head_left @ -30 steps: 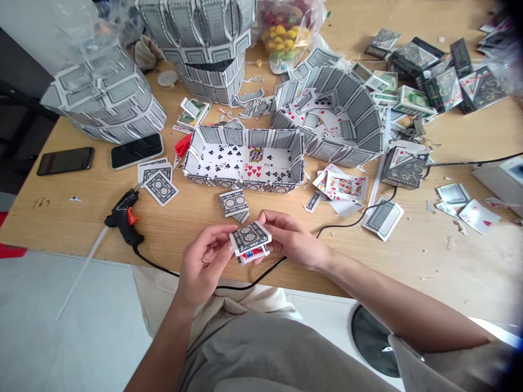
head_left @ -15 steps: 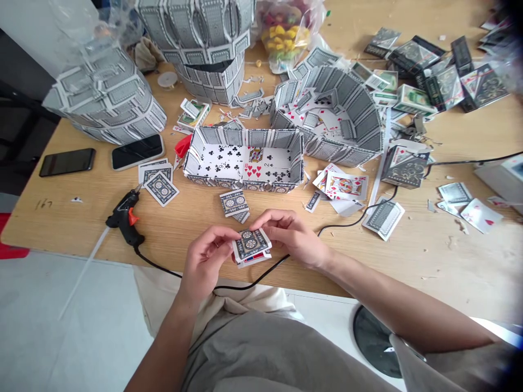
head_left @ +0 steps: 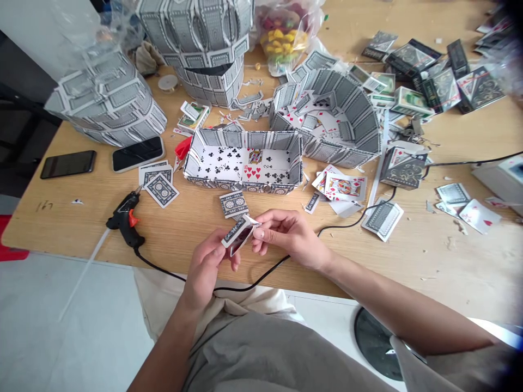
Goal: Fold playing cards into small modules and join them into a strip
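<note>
Between my hands, above the table's front edge, is a folded playing card piece (head_left: 236, 231) with a dark patterned back, tilted so its narrow side and opening show. My left hand (head_left: 207, 262) pinches its left end between thumb and fingers. At its right end, my right hand (head_left: 286, 234) grips a white edge. Just beyond lies another folded card piece (head_left: 234, 204) on the table. Behind that stands an open rectangular box made of playing cards (head_left: 245, 185), its floor showing clubs and hearts. A black glue gun (head_left: 127, 218) with an orange trigger rests to the left.
The glue gun's black cable (head_left: 261, 280) runs under my hands. Two phones (head_left: 68, 164) lie at the left. Larger card structures (head_left: 212, 81) and a curved card box (head_left: 339, 149) stand behind. Loose cards (head_left: 345, 188) and card packs (head_left: 441, 87) are scattered right.
The folded card piece has been turned from lying face up to standing tilted, showing its side. My left fingers have moved under it, and my right hand has shifted to its right end.
</note>
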### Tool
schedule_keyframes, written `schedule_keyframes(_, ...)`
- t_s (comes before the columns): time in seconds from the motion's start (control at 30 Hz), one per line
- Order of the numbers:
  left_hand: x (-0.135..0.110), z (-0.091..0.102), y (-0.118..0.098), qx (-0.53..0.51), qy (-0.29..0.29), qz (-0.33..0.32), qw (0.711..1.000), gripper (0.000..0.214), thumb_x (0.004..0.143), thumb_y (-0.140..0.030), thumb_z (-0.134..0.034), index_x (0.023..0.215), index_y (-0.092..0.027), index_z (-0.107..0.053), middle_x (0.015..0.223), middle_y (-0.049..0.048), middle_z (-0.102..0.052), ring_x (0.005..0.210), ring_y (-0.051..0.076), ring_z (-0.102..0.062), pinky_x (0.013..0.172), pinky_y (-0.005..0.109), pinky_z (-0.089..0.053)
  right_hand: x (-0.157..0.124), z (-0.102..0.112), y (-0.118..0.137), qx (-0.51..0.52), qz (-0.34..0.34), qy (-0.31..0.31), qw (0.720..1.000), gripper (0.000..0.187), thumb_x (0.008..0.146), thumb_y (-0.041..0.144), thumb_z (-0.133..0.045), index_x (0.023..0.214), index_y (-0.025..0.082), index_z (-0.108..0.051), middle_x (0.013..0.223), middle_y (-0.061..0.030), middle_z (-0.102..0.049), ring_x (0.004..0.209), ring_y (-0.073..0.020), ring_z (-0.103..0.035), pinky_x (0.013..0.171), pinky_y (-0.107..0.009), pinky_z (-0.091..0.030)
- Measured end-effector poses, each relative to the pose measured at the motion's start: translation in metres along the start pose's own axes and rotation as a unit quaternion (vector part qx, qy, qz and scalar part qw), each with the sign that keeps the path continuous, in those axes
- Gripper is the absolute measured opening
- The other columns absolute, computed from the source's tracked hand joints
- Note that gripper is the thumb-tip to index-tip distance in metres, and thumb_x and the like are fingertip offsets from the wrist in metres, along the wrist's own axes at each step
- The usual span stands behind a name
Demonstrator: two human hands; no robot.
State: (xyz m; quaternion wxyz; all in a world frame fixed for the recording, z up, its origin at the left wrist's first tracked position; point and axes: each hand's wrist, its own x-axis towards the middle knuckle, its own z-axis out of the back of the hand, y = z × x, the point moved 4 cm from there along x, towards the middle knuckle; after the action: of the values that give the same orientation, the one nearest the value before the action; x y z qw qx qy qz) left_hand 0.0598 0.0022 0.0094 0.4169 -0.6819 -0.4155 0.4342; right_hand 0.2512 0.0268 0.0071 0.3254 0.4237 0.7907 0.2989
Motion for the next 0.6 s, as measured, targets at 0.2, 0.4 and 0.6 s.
schedule_keyframes(0.2, -0.001, 0.006, -0.024, 0.165, -0.024, -0.079, 0.983, 0.044, 0.099, -0.054, -0.06, 0.117, -0.017, -0.077, 0.112, 0.0132, -0.076, 0.099, 0.029, -0.07, 0.081, 0.037, -0.059, 0.0, 0.0, -0.003, -0.024, -0.006, -0.007, 1.0, 0.033, 0.081, 0.038, -0.095, 0.095, 0.014, -0.076, 0.071, -0.0001, -0.073, 0.06, -0.0117, -0.068, 0.058, -0.025, -0.062)
schedule_keyframes(0.4, -0.002, -0.005, -0.042, 0.29, -0.035, -0.067, 0.954, 0.029, 0.1, -0.037, -0.071, 0.125, -0.022, -0.076, 0.118, 0.009, -0.081, 0.104, 0.026, -0.077, 0.093, 0.035, -0.062, 0.001, 0.002, -0.004, -0.066, 0.004, -0.015, 0.998, 0.036, 0.079, 0.039, -0.096, 0.095, 0.015, -0.075, 0.08, -0.0007, -0.074, 0.059, -0.0095, -0.064, 0.055, -0.022, -0.06)
schedule_keyframes(0.6, -0.009, -0.007, -0.046, 0.39, -0.06, -0.14, 0.908, 0.022, 0.101, -0.029, -0.07, 0.121, -0.024, -0.077, 0.109, 0.0052, -0.081, 0.095, 0.022, -0.076, 0.088, 0.03, -0.06, 0.002, 0.004, -0.005, -0.086, 0.016, -0.025, 0.996, 0.036, 0.081, 0.042, -0.094, 0.096, 0.016, -0.075, 0.08, -0.0009, -0.072, 0.06, -0.0099, -0.062, 0.053, -0.021, -0.059)
